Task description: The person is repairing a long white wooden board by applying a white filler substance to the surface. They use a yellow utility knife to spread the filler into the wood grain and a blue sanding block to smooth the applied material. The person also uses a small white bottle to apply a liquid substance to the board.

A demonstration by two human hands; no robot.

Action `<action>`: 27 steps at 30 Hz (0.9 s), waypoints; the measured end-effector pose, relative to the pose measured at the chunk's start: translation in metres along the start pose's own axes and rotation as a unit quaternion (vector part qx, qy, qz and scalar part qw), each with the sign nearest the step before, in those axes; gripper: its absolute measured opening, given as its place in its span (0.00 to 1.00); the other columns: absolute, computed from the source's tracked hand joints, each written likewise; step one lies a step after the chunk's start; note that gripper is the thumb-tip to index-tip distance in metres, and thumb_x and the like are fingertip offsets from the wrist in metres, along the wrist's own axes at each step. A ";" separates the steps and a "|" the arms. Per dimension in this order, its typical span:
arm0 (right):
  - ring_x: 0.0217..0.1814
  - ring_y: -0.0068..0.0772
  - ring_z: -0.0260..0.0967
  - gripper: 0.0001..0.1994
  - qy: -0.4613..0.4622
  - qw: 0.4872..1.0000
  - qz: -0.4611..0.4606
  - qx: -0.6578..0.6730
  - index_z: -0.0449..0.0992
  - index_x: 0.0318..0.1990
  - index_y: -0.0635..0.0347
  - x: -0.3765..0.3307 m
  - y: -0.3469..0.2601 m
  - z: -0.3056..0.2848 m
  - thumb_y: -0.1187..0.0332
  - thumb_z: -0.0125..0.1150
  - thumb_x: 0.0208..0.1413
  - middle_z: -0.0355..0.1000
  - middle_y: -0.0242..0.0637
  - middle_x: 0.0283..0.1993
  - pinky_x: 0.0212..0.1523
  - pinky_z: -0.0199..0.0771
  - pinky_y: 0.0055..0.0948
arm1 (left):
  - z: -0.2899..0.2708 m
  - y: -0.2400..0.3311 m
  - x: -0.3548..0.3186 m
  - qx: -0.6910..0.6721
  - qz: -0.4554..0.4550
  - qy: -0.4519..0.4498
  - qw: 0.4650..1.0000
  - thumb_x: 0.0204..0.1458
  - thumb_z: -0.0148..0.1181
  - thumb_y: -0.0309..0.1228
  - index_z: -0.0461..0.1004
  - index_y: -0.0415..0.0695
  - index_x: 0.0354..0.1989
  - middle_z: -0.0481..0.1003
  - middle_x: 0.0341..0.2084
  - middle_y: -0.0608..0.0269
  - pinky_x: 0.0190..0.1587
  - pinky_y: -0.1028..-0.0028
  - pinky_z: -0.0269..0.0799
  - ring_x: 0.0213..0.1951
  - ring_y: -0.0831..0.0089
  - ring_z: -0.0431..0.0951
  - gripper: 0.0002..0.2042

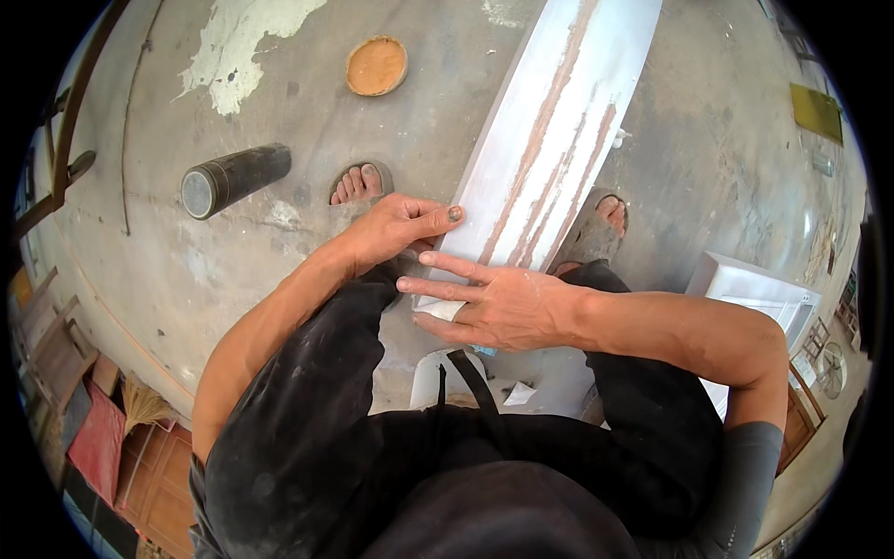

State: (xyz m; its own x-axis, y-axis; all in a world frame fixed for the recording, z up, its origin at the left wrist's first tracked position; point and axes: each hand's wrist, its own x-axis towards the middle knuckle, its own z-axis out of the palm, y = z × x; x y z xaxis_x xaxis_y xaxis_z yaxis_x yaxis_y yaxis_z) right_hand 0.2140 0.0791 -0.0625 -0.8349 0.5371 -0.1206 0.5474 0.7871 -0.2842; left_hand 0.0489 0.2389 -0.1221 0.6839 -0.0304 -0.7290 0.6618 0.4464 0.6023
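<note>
As the frame crops the board (556, 130) | left hand (399, 230) pinches its edge | right hand (521, 303) splayed

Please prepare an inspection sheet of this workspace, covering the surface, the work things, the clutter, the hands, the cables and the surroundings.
Surface: grey floor, stained, with a pale patch.
Work things: white board with brown streaks, slanting away from the person.
Clutter: round dish with orange-brown contents; dark cylinder on its side; white scrap.
Hands: left hand at the board's left edge; right hand over its near end, fingers spread; firmness of grip unclear.
Cables: nothing seen for certain; thin dark line may be cord or crack.
Surroundings: broom and red cloth at lower left.
</note>
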 end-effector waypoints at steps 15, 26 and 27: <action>0.84 0.37 0.45 0.28 0.071 0.989 0.080 0.103 0.69 0.67 0.52 -0.058 0.015 0.003 0.64 0.57 0.57 0.81 0.25 0.53 0.85 0.37 0.54 | -0.001 -0.010 0.002 -0.014 -0.002 0.001 1.000 0.64 0.59 0.57 0.80 0.35 0.56 0.82 0.45 0.54 0.54 0.70 0.76 0.47 0.69 0.81 0.32; 0.85 0.42 0.40 0.27 0.042 0.992 0.066 0.102 0.67 0.69 0.53 -0.057 0.018 0.002 0.64 0.56 0.61 0.78 0.32 0.59 0.84 0.31 0.58 | -0.005 -0.015 0.002 -0.007 -0.006 -0.005 1.000 0.66 0.57 0.55 0.80 0.34 0.55 0.82 0.45 0.56 0.54 0.69 0.77 0.47 0.70 0.80 0.31; 0.85 0.42 0.41 0.27 0.055 0.993 0.049 0.087 0.67 0.69 0.53 -0.046 -0.002 0.010 0.65 0.57 0.60 0.79 0.31 0.56 0.84 0.31 0.58 | -0.008 -0.014 0.007 -0.007 -0.009 -0.020 1.000 0.66 0.57 0.55 0.80 0.33 0.55 0.82 0.45 0.56 0.54 0.69 0.77 0.48 0.70 0.80 0.30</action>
State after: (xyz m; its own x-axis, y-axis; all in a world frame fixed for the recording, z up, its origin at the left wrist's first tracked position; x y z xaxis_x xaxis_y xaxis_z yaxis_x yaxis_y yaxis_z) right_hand 0.2510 0.0500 -0.0659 -0.7614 0.6461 -0.0530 0.5990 0.6700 -0.4384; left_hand 0.0424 0.2394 -0.1380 0.6829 -0.0738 -0.7267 0.6706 0.4577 0.5837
